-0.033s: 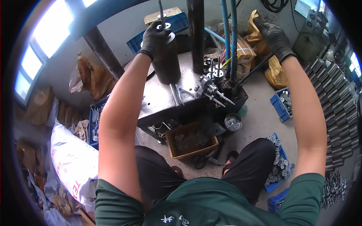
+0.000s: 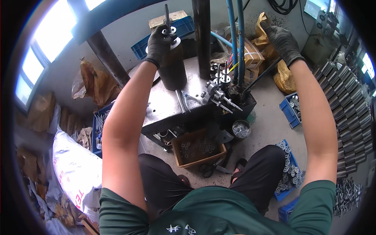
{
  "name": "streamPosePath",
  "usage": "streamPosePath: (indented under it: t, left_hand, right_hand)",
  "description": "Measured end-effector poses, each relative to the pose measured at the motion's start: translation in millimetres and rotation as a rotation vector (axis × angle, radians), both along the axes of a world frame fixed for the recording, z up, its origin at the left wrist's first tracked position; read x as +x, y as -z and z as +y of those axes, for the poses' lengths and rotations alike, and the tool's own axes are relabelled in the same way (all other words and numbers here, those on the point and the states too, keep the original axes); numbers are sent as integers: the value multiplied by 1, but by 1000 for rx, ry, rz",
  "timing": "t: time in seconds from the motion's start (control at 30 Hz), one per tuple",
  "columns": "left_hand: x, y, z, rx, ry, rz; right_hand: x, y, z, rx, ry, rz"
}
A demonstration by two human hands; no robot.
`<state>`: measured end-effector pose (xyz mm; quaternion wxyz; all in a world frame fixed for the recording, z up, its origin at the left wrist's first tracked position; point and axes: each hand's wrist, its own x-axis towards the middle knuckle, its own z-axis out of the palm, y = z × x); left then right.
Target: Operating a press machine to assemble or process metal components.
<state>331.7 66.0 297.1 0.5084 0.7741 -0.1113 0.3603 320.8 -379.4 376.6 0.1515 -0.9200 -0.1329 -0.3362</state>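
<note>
My left hand (image 2: 159, 44), in a dark grey glove, is closed around the lower part of an upright metal rod with white discs (image 2: 168, 29). This rod stands at the top of a thick dark cylinder (image 2: 174, 70) on the metal table. My right hand (image 2: 281, 42), also gloved, is raised at the upper end of a dark lever (image 2: 261, 76). It appears to grip the lever, though the palm and some fingers are hidden. Several rods with white discs (image 2: 221, 78) stand by the blue pipes, beside a metal fixture (image 2: 219, 95).
The metal table (image 2: 156, 113) carries a short metal bar (image 2: 182, 102). Below are a wooden box (image 2: 199, 158) of washers and a round tin (image 2: 241, 128). Blue crates (image 2: 290, 192) of discs stand right, beside stacked metal tubes (image 2: 346, 117). A white sack (image 2: 74, 168) lies left.
The whole view has shifted slightly. Both hands keep nearly the same places, on the disc rod and at the lever.
</note>
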Motion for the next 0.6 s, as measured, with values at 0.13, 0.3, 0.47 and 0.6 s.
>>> streamPosePath:
  t: [0.13,0.3,0.47,0.6]
  left_hand:
    - [-74,20,-72,-98,239,-246]
    - [-217,103,-126,-239,432,-42]
    - [-295,185,-141,-382,377,208]
    - [-309,195,-130,53,192,147]
  right_hand:
    - [-13,-4,-17,38,105,97]
    - [-41,-1,-20,31,49,30]
    - [-96,23,-27,54,-155,-98]
    - [-178,58,-32,7,-356,-207]
